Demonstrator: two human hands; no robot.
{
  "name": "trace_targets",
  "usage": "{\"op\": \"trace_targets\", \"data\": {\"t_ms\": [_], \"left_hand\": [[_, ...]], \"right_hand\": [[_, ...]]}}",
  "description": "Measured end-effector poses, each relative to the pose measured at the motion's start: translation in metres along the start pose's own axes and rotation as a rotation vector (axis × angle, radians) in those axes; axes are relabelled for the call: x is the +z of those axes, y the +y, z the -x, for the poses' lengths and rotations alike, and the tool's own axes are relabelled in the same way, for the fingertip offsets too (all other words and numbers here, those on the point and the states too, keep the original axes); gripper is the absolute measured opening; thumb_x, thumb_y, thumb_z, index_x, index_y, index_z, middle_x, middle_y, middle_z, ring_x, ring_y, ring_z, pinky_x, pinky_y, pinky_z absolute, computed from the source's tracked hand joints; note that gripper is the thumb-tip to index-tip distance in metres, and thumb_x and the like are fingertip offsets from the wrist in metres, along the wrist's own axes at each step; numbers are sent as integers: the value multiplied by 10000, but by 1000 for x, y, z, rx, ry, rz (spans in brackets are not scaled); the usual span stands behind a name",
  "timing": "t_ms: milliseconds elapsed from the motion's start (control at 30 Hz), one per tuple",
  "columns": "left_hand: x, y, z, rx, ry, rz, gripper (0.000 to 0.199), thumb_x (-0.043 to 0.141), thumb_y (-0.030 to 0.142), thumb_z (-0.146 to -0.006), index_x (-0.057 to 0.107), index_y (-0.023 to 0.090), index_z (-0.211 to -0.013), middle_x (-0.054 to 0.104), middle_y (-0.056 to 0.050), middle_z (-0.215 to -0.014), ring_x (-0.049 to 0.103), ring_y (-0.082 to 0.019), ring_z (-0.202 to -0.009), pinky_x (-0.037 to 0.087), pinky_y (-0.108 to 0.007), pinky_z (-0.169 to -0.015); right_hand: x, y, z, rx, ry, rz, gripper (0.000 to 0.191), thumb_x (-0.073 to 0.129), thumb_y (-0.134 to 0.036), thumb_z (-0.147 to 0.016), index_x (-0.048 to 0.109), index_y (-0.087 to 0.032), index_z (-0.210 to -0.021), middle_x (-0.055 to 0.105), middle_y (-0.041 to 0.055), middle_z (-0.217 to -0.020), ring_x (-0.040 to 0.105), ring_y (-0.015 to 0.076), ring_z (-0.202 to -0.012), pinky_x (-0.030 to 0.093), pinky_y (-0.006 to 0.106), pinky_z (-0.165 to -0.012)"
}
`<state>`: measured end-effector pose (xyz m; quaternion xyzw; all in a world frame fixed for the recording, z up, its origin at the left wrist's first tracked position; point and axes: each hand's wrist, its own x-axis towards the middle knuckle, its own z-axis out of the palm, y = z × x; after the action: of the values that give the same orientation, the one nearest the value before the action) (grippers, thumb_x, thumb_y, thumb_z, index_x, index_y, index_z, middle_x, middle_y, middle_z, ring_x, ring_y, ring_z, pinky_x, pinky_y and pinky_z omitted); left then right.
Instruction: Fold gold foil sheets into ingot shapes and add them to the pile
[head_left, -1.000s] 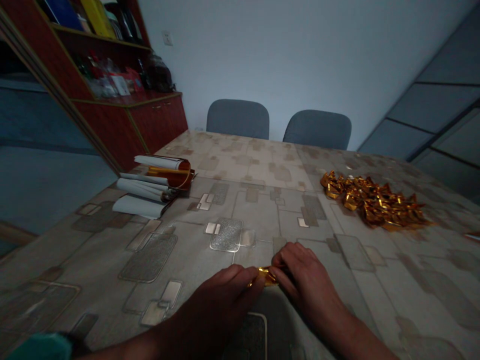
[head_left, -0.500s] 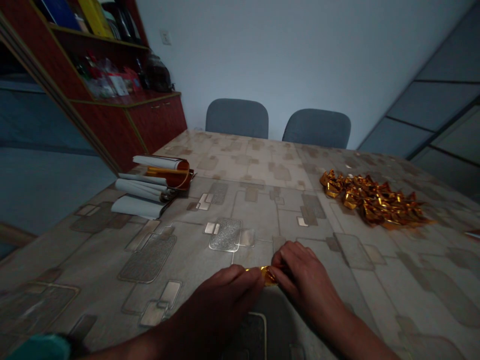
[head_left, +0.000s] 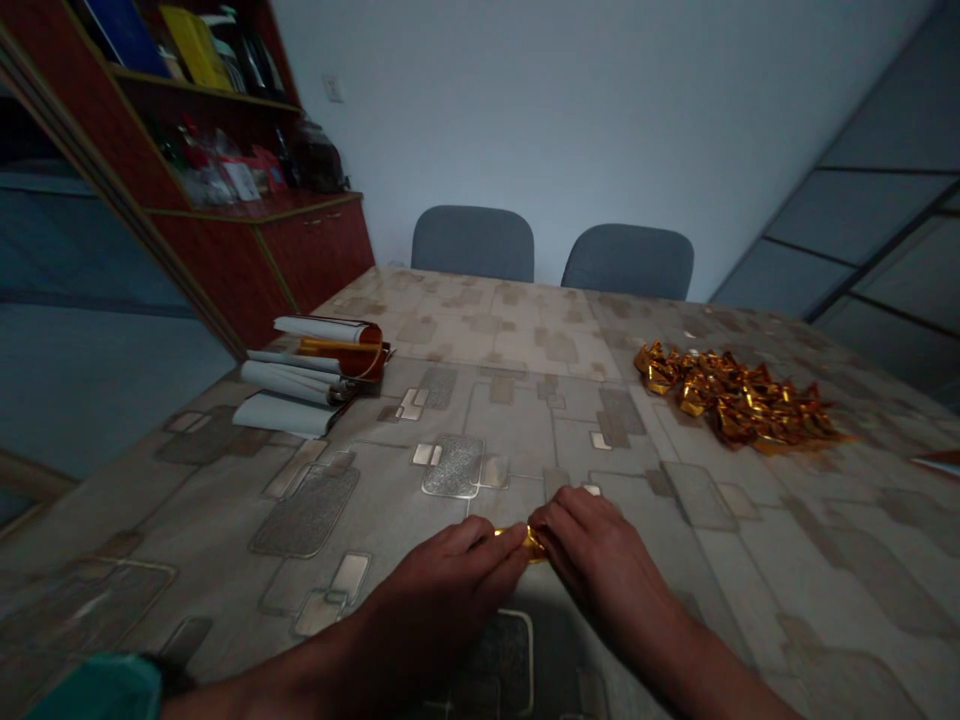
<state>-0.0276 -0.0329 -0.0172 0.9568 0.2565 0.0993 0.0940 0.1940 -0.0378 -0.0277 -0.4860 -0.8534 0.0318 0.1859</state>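
Between my two hands, low in the middle of the view, is a small piece of shiny gold foil paper [head_left: 534,547], mostly covered by fingers. My left hand [head_left: 469,570] is closed on its left end, thumb and fingers pressed together. My right hand [head_left: 589,540] pinches its right end with curled fingers. Both hands are just above or on the patterned table, and I cannot tell whether the foil touches it. Farther off to the right lies a cluster of folded gold foil pieces [head_left: 739,398], shaped with raised points.
A patterned cloth covers the table [head_left: 517,340]. At its left lies a stack of curled sheets [head_left: 311,375], grey-white outside and orange-gold inside. Two grey chairs [head_left: 472,243] stand at the far edge. A red cabinet [head_left: 315,250] with shelves is at the left, and an orange-edged item [head_left: 941,461] lies far right.
My right hand has shifted slightly left, closer to my left hand, and its fingers have moved along the foil. The whole view has turned a little.
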Motion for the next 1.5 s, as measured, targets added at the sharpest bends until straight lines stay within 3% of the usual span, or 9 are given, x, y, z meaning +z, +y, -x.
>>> {"op": "trace_targets", "data": {"t_ms": [133,333,600,733,867,967,1100,1200,1500], "left_hand": [[-1,0,-2,15,-71,-46,570,505,4,-881,440,136,-1432,601,-77,-1405,582,-216,-1005,544,-321,-911],[4,-4,-3,75,-19,-88,521,533,53,-878,492,134,-1391,580,-119,-1449,600,-252,-1025,563,-384,-870],[8,-6,2,99,27,-132,510,545,54,-892,498,119,-1396,572,-144,-1455,598,-274,-1080,554,-395,-882],[7,-9,2,93,40,-151,426,527,91,-968,513,159,-1388,574,-100,-1463,592,-256,-1108,538,-375,-888],[-2,-17,-3,118,22,-169,331,513,189,-1031,547,204,-1360,612,-44,-1427,599,-229,-1082,521,-359,-894],[-7,-21,-8,144,-6,-193,310,500,219,-1043,566,219,-1346,623,-30,-1411,604,-221,-1064,509,-362,-896],[-3,-17,-7,109,13,-215,335,521,210,-1031,554,193,-1364,604,-50,-1433,592,-240,-1113,495,-378,-940],[2,-14,-1,89,30,-209,375,534,182,-1016,533,184,-1392,573,-66,-1471,569,-252,-1191,471,-391,-1000],[5,-25,11,61,59,-142,427,516,107,-1001,524,242,-1406,598,-29,-1458,559,-212,-1263,436,-388,-1063]], "right_hand": [[3,0,0,30,-27,10,94,678,-95,-902,647,-184,-897,637,41,-827,610,234,-767,432,324,-673],[9,-5,2,46,8,65,97,689,-142,-891,616,-173,-946,635,62,-857,611,271,-798,455,383,-707],[3,-7,4,103,7,-99,178,672,-83,-864,537,-173,-937,614,59,-887,591,257,-831,459,402,-750],[-4,-3,6,157,-15,-215,167,636,-66,-891,518,-184,-885,591,45,-879,572,235,-832,465,382,-748],[-12,-1,12,105,-85,-237,120,608,-105,-946,565,-182,-864,597,61,-921,569,236,-881,484,374,-776],[-17,-4,19,45,-129,-145,74,609,-129,-954,633,-188,-992,617,80,-994,565,265,-939,491,420,-827],[-19,-5,30,-36,-166,-10,347,666,-180,-925,608,-237,-1262,616,91,-1066,547,295,-973,487,465,-857],[-22,-1,33,-79,-192,1,426,668,-233,-939,565,-250,-1352,610,91,-1110,536,295,-1005,474,473,-898],[-29,6,35,-94,-193,-34,378,674,-313,-950,620,-267,-1321,610,86,-1098,534,298,-1038,453,485,-941]]}}
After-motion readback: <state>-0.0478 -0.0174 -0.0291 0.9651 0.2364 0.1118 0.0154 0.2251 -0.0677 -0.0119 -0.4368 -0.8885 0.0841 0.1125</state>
